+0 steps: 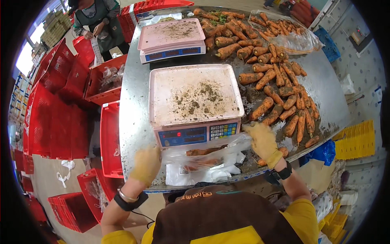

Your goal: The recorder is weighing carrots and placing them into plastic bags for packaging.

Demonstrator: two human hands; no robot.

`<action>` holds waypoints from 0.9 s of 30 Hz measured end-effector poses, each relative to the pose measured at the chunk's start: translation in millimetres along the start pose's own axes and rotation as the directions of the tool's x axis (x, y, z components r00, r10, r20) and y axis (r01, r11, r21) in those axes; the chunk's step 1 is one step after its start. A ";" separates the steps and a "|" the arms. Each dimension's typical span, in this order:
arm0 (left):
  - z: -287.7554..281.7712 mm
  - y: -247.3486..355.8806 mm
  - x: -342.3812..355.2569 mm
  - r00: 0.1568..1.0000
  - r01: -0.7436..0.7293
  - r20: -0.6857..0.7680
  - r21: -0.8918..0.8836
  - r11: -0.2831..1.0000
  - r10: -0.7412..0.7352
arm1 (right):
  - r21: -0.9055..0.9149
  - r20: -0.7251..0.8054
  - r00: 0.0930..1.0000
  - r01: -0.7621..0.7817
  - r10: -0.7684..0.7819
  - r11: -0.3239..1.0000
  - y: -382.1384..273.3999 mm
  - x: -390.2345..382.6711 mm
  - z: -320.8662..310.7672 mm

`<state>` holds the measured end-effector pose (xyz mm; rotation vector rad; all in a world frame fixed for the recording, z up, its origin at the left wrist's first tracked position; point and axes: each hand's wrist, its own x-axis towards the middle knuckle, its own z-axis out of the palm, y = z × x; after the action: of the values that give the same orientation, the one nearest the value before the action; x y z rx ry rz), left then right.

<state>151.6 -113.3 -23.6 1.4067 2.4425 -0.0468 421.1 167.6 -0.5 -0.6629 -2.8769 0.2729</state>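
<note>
Between my two gloved hands a clear plastic bag is stretched at the table's near edge, in front of a scale. A couple of carrots show inside it. My right hand, in a yellowish glove, is closed on the bag's right end, near the carrot pile. On the other side my left hand, slightly blurred, is closed at the bag's left end. White plastic bags lie beneath. The near scale has a soil-strewn pan with nothing but dirt on it.
A second scale with a pink pan stands farther back. Red crates line the table's left side. Yellow crates stand at the right. Small carrots spill from a large clear bag. Far left, a person in an apron stands handling something pale.
</note>
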 end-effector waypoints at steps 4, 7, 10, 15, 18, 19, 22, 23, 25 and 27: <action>-40.1 3.1 -32.5 0.992 0.082 0.120 -0.489 0.869 -0.026 | 0.264 0.304 0.946 -0.195 0.111 0.944 16.2 -21.8 -29.9; -52.7 13.7 -46.7 0.974 0.217 0.224 -0.924 0.316 -0.014 | 0.752 0.365 0.923 -0.368 0.119 0.547 3.5 -31.9 -45.6; -53.0 40.7 -38.4 0.990 0.124 0.119 -0.990 0.066 -0.075 | 0.904 0.290 0.946 -0.320 0.143 0.283 -18.4 -13.0 -50.8; -92.4 69.7 -81.4 0.967 0.210 0.174 -0.957 -0.198 0.188 | 0.877 0.403 0.912 -0.407 -0.070 -0.254 -23.1 -24.6 -84.1; -100.4 86.8 -66.7 0.926 0.301 0.211 -0.915 -0.271 0.314 | 0.962 0.258 0.957 -0.267 -0.132 -0.057 -27.6 -24.4 -75.2; -86.5 86.8 -57.3 0.940 0.278 0.223 -0.940 -0.197 0.259 | 0.982 0.179 0.952 -0.157 -0.247 0.104 -24.5 -29.0 -70.8; -61.5 106.2 -47.4 0.956 0.170 0.169 -0.985 0.016 0.241 | 0.868 -0.187 0.746 0.431 -0.639 0.248 -50.9 -10.3 -60.3; -57.5 110.3 -48.6 0.947 0.092 0.094 -0.996 0.018 0.306 | 0.753 -0.173 0.673 0.561 -0.719 0.344 -58.1 -2.2 -67.4; -66.9 130.9 -50.7 0.960 0.093 0.120 -0.989 0.116 0.252 | 0.485 -0.085 0.641 0.695 -0.763 0.530 -59.8 -1.6 -84.0; -59.7 132.2 -40.5 0.926 0.115 0.144 -0.988 0.104 0.348 | 0.486 -0.113 0.643 0.701 -0.758 0.522 -50.3 -3.7 -80.8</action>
<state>267.0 -68.2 62.0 0.7325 1.3037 1.1241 420.7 132.6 88.1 0.6980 -2.6828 0.8749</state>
